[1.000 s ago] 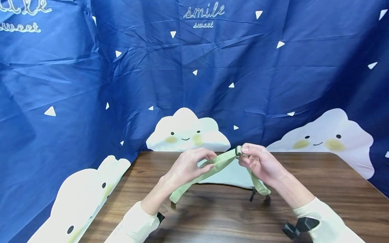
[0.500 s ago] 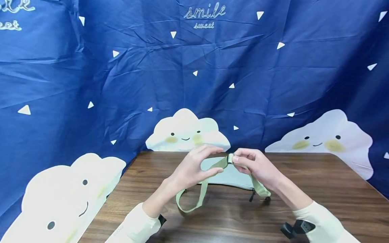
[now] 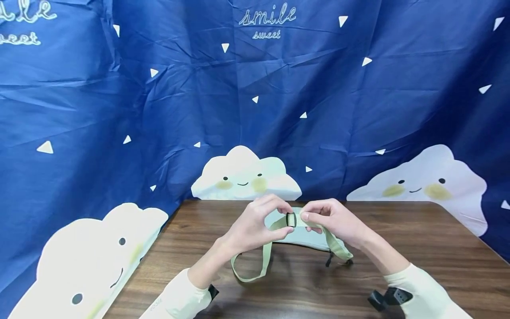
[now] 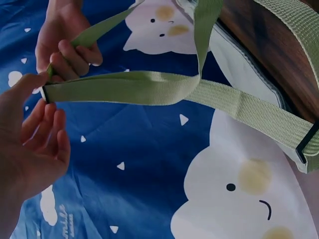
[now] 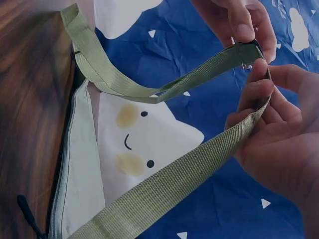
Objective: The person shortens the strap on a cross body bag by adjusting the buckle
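A light green webbing strap [image 3: 266, 261] is raised over the table, joined to a pale zippered bag [image 3: 308, 239] lying behind the hands. My left hand [image 3: 253, 226] pinches the black slide buckle [image 3: 295, 220] on the strap between thumb and fingertips. Just right of the buckle, my right hand [image 3: 336, 221] pinches the webbing. In the left wrist view the strap [image 4: 124, 88] stretches from the buckle towards the bag, where another black buckle piece [image 4: 305, 144] shows. The right wrist view has the strap [image 5: 169, 184] running down from my right fingers. A loop hangs below my left hand.
The bag rests on a brown wood-grain table [image 3: 398, 248]. A dark zipper pull [image 3: 329, 259] hangs at the bag's right end. Blue fabric [image 3: 279, 88] with white clouds and triangles hangs behind and on the left.
My left hand has gone from the webbing to the buckle. My right hand has shifted left and now grips webbing beside the buckle. The strap's left part has slackened into a hanging loop.
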Tool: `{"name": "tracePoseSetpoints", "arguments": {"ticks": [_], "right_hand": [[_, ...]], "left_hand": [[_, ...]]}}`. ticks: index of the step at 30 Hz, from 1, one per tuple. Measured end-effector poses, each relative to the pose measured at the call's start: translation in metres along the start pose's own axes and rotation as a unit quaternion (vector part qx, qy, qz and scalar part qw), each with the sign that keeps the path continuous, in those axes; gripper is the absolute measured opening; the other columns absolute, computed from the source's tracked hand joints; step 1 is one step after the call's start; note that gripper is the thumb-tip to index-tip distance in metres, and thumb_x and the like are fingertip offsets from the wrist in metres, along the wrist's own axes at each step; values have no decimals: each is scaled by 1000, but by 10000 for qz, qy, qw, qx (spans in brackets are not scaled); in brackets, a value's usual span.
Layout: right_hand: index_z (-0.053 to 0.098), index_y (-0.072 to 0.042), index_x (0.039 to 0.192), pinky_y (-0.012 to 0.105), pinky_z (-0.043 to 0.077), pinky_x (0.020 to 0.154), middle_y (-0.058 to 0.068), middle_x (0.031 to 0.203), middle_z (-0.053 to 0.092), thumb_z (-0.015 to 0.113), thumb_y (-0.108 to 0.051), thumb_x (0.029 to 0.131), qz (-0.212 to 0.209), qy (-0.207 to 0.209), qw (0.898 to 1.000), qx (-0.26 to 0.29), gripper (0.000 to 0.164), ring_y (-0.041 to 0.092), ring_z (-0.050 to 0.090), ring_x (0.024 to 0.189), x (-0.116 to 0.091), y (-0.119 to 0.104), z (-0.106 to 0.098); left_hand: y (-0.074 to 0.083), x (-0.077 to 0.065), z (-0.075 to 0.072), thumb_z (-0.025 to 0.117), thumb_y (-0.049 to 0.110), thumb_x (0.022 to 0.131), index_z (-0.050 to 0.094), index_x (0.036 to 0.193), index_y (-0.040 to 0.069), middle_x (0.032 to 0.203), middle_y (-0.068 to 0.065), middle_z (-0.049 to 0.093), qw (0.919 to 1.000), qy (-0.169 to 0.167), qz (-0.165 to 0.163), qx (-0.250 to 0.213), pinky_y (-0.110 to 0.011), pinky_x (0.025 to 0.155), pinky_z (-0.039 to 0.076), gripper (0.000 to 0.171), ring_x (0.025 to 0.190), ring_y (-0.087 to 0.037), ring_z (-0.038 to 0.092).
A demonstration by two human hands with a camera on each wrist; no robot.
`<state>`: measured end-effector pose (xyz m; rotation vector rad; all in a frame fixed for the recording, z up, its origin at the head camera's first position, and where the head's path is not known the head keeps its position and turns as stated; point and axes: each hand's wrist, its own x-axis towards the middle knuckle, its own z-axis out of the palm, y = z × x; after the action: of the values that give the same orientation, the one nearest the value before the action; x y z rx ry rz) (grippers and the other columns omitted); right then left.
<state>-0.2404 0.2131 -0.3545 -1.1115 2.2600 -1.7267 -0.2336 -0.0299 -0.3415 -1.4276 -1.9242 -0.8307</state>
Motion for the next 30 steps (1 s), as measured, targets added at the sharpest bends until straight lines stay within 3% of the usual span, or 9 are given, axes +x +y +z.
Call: {"name": "tracePoseSetpoints", "arguments": {"ticks": [7, 12, 16, 21, 30], "right_hand": [[67, -8, 92, 36, 40, 48, 16, 66, 53, 60, -22, 91, -128, 36, 9999, -105, 15, 26, 46, 54, -2, -1, 5], [67, -5, 92, 37, 42, 53, 16, 64, 52, 58, -19, 92, -117, -3, 9997, 191, 17, 28, 47, 55, -1, 2, 6], [66, -5, 96, 33, 43, 57, 20, 69, 54, 56, -21, 94, 33, -175, 9991, 382, 19, 28, 50, 61, 1, 6, 3], [65, -5, 93, 31, 42, 53, 18, 67, 56, 60, -23, 91, 114, -131, 9998, 120, 18, 25, 49, 57, 2, 10, 0], [64, -4, 94, 32, 41, 51, 16, 65, 54, 58, -15, 92, -74, -18, 9997, 252, 13, 25, 48, 54, 1, 7, 8]], "left_hand": [[0, -1, 6, 75, 22, 76, 62, 103, 15, 94, 9, 58, 9995, -133, -283, -70, -23, 80, 41, 31, 90, -6, 52], [-2, -2, 7, 75, 27, 77, 64, 105, 18, 94, 14, 58, 9989, -186, -435, -42, -23, 79, 41, 32, 88, -6, 54], [-7, -5, 2, 76, 25, 77, 64, 105, 17, 94, 12, 59, 9976, -81, -571, -391, -24, 82, 44, 32, 87, -8, 55], [-12, -11, -1, 77, 23, 76, 63, 104, 17, 96, 8, 60, 9934, -61, -803, -819, -26, 85, 45, 32, 89, -11, 55], [-12, -3, 3, 75, 31, 77, 61, 103, 21, 94, 14, 57, 9978, -248, -542, -300, -23, 79, 41, 31, 88, -6, 53]]}}
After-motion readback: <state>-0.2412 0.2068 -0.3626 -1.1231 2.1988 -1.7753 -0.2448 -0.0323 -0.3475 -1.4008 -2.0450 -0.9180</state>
